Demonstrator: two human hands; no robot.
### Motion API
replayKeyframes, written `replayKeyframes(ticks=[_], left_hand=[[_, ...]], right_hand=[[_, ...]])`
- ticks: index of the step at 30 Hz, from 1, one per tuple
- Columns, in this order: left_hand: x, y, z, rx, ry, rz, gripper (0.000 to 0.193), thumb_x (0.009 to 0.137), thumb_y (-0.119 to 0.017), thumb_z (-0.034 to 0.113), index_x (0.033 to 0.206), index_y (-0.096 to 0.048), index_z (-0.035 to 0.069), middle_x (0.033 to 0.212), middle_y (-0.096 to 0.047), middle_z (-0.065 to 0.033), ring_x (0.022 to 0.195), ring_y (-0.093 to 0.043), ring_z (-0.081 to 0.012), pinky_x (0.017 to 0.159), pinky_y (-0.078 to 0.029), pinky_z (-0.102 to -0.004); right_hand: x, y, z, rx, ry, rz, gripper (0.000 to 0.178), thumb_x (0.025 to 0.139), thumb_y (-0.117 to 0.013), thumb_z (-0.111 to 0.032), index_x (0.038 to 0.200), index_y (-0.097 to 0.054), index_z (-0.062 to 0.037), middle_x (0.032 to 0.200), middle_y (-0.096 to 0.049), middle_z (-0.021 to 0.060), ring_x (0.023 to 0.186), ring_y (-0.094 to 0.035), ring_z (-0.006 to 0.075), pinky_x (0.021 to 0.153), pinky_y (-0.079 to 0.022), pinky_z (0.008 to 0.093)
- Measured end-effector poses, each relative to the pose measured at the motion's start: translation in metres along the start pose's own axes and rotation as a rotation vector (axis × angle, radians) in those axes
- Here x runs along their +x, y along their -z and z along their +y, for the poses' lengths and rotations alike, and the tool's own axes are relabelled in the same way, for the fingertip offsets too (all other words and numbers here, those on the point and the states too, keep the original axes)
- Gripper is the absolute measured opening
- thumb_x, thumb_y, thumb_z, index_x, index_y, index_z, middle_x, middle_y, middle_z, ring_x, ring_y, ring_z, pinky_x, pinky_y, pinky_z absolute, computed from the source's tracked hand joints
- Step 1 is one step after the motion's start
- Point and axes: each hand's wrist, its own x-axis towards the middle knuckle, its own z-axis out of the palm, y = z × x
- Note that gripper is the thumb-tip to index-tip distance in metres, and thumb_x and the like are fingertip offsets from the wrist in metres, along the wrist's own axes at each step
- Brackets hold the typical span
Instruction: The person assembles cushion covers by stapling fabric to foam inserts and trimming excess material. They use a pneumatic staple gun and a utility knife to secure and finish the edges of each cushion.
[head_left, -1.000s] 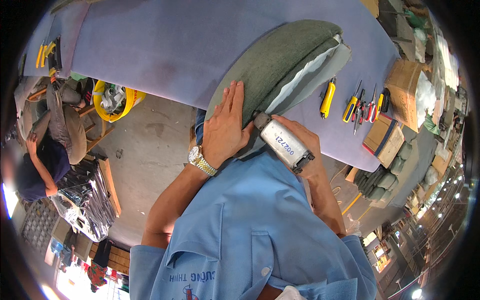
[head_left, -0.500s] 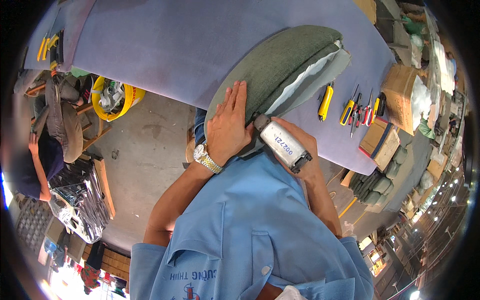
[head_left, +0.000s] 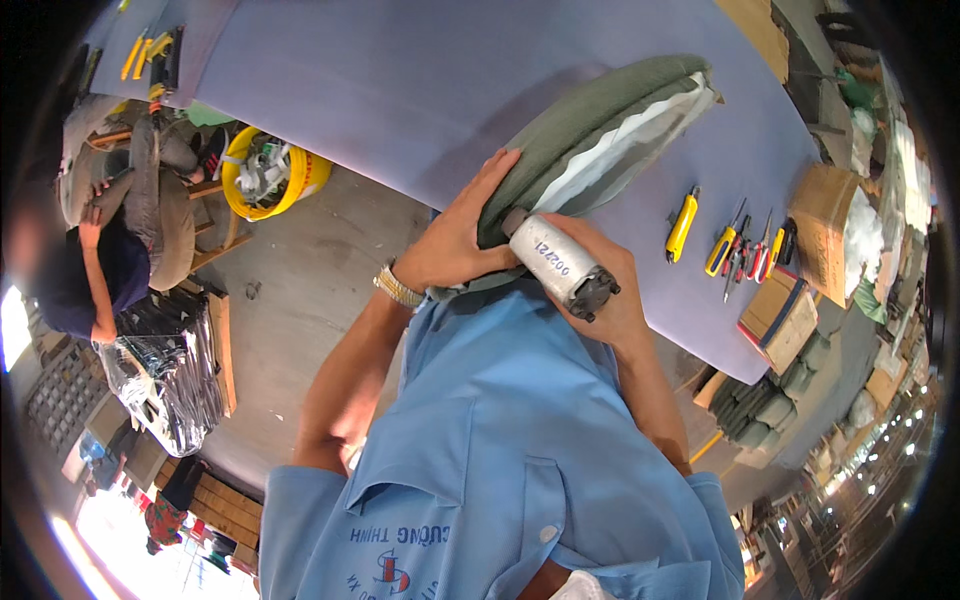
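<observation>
One broad purple table [head_left: 400, 90] carried a grey-green cushion [head_left: 590, 125] with a white lining, lying at the table's near edge, and past it a yellow utility knife [head_left: 682, 226] beside a row of small hand tools [head_left: 745, 250]. The left hand [head_left: 455, 240] lay flat and spread on the cushion's near end, fingers open and pressing rather than gripping. The right hand [head_left: 610, 295] was wrapped closed around a silver cylindrical power tool [head_left: 555, 262], whose nose touched the cushion's edge.
</observation>
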Motion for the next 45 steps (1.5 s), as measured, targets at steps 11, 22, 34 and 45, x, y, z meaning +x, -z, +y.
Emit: replayKeyframes(ticks=[11, 22, 34, 45], left_hand=[[-0.017, -0.003, -0.007, -0.354, 0.15, 0.072, 0.07, 0.109, -0.052, 0.033, 0.164, -0.024, 0.001, 0.173, -0.017, -0.0204, 0.16, -0.015, -0.0308, 0.129, -0.014, -0.0417], [-0.007, -0.042, 0.025, 0.393, 0.278, 0.144, 0.103, 0.086, -0.074, 0.016, 0.166, -0.009, 0.003, 0.168, -0.021, -0.0298, 0.154, -0.028, -0.0423, 0.12, -0.038, -0.0452], [-0.009, -0.054, 0.024, 0.454, 0.306, 0.173, 0.101, 0.086, -0.076, 0.019, 0.164, -0.015, -0.001, 0.168, -0.025, -0.0256, 0.155, -0.027, -0.0414, 0.115, -0.045, -0.0482], [-0.01, -0.053, 0.022, 0.449, 0.281, 0.204, 0.103, 0.081, -0.079, 0.016, 0.163, -0.019, 0.0, 0.169, -0.025, -0.0238, 0.155, -0.029, -0.0412, 0.119, -0.039, -0.0528]], right_hand=[[-0.008, 0.037, 0.015, -0.036, -0.086, -0.083, 0.06, 0.075, -0.076, -0.002, 0.134, -0.064, -0.0067, 0.12, -0.073, 0.0163, 0.11, -0.073, 0.0336, 0.094, -0.055, 0.0343], [-0.014, 0.025, 0.024, -0.002, -0.126, -0.027, 0.069, 0.072, -0.08, -0.006, 0.139, -0.064, -0.0079, 0.125, -0.073, 0.0157, 0.112, -0.073, 0.0288, 0.096, -0.055, 0.0345], [-0.023, 0.027, 0.016, 0.055, -0.191, -0.072, 0.071, 0.071, -0.081, -0.013, 0.139, -0.064, -0.0084, 0.126, -0.072, 0.0172, 0.113, -0.072, 0.0326, 0.098, -0.055, 0.0364], [-0.027, 0.027, 0.02, -0.013, -0.092, -0.082, 0.066, 0.074, -0.08, -0.013, 0.138, -0.064, -0.0068, 0.12, -0.073, 0.0156, 0.107, -0.073, 0.0292, 0.092, -0.055, 0.0349]])
